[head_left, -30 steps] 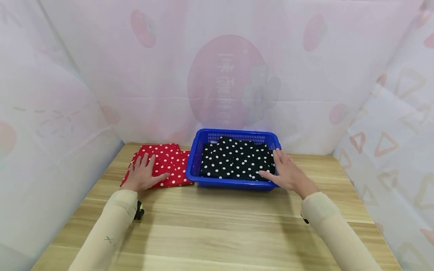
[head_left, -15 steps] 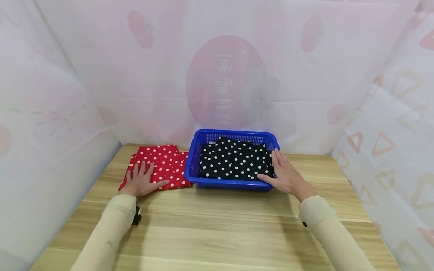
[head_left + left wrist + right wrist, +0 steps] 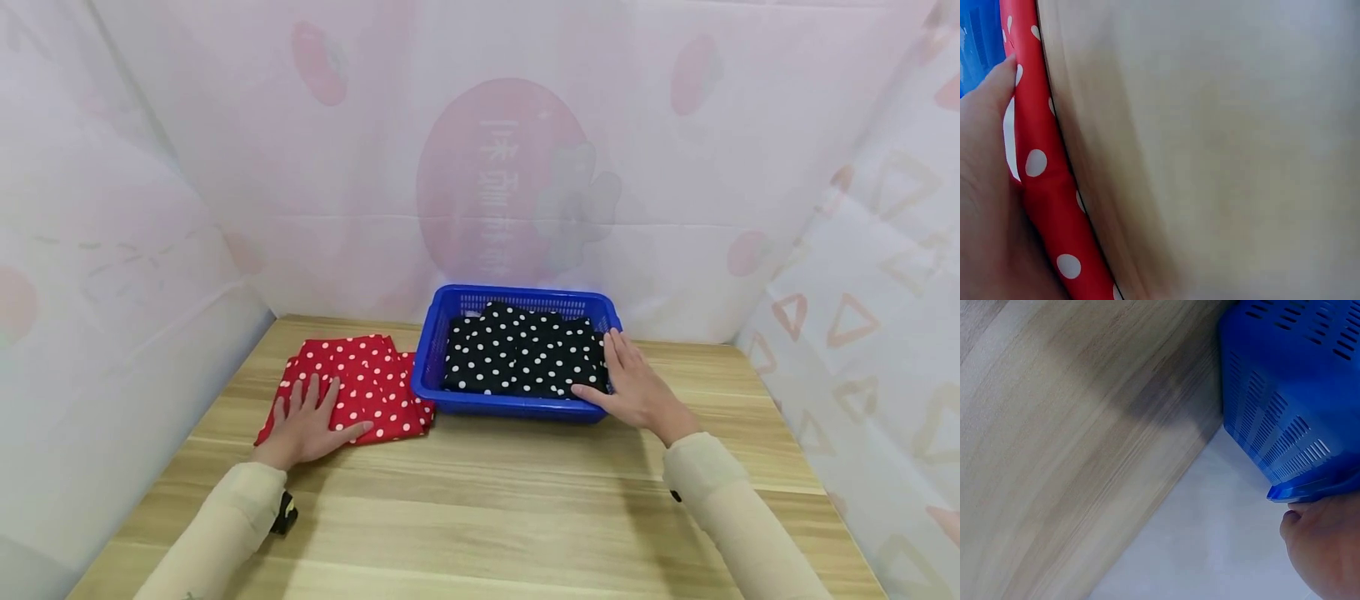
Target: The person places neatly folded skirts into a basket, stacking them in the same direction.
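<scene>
A folded red cloth with white dots (image 3: 378, 387) lies at the left on the table. My left hand (image 3: 303, 427) rests on its near left part, palm down with fingers spread. In the left wrist view the thumb lies along the cloth's folded edge (image 3: 1054, 215). To the right stands a blue plastic basket (image 3: 517, 407), with a folded black cloth with white dots (image 3: 521, 354) inside. My right hand (image 3: 637, 390) rests on the basket's right rim, fingers straight and thumb at the front corner. The right wrist view shows this hand (image 3: 1329, 547) against the rim from outside.
The wooden table (image 3: 450, 508) runs up to a printed fabric wall (image 3: 360, 183) behind the basket. Similar fabric walls stand at the left (image 3: 112, 358) and right. The cloth's right end meets the basket's left side.
My left hand has pulled the red cloth a little toward me, with its near edge now lower in view. The right hand and the basket stay in place.
</scene>
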The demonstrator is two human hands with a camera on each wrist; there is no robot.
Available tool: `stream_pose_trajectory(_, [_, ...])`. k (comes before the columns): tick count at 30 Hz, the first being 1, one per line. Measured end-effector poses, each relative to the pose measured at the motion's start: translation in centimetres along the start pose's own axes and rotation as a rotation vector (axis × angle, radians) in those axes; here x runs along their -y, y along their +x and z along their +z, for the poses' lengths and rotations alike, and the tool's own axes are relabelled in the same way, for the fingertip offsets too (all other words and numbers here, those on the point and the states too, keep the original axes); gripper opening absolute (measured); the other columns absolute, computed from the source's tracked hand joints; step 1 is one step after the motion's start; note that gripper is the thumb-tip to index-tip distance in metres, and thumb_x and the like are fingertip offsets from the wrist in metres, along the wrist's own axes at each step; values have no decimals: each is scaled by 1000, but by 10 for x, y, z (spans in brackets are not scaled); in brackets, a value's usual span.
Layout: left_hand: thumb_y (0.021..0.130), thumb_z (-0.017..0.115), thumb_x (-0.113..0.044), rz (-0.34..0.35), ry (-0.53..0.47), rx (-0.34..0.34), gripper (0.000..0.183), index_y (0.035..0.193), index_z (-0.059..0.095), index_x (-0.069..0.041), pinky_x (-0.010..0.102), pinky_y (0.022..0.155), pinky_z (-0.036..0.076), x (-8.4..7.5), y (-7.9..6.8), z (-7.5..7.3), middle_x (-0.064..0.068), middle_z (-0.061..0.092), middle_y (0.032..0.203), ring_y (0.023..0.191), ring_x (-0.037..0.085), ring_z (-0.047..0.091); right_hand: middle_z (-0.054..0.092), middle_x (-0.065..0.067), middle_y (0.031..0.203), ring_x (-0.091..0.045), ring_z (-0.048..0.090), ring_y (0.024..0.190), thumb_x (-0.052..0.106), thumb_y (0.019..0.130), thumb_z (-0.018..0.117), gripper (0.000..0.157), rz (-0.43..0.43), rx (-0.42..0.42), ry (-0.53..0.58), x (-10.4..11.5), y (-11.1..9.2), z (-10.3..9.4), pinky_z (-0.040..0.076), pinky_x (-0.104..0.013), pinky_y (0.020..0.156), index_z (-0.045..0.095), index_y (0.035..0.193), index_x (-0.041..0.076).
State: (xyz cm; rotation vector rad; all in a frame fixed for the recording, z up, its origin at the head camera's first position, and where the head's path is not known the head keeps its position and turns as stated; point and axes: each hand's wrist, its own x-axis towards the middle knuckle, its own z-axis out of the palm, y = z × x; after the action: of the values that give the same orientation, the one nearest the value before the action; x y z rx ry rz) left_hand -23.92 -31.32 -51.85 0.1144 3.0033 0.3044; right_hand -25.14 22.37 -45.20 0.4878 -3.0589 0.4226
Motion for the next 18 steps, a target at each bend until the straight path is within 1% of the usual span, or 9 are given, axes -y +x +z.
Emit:
stream_pose_trajectory(6, [75,47,-84,-5,5,-13,116,155,13,-8,79,106,-2,-1,-26,9,31,2,158,142,56,-1,-7,-17,163,-37,0,152,80,84,37,112,2,6,4,-1,1,2,7,-55,123,-9,154,6])
stream_pose_trajectory(10, [74,46,-85,0,14,-31,117,155,15,-8,79,107,-2,-5,-45,14,30,3,159,143,56,0,-7,-17,163,-36,-1,152,80,84,38,111,17,12,4,-4,0,3,8,-56,123,-10,154,8])
stream_pose_trajectory(14, [73,47,-85,1,21,-53,116,154,19,-7,79,106,1,-11,-66,17,30,7,159,142,56,3,-7,-16,164,-35,-2,152,80,84,39,110,19,10,1,-4,1,3,8,-55,123,-11,154,9])
stream_pose_trajectory(18, [72,51,-84,-6,26,-65,116,153,23,-6,80,105,5,-18,-88,18,30,10,158,141,56,6,-6,-17,164,-36,-2,152,79,84,39,111,15,4,2,-4,1,3,8,-55,123,-8,154,7])
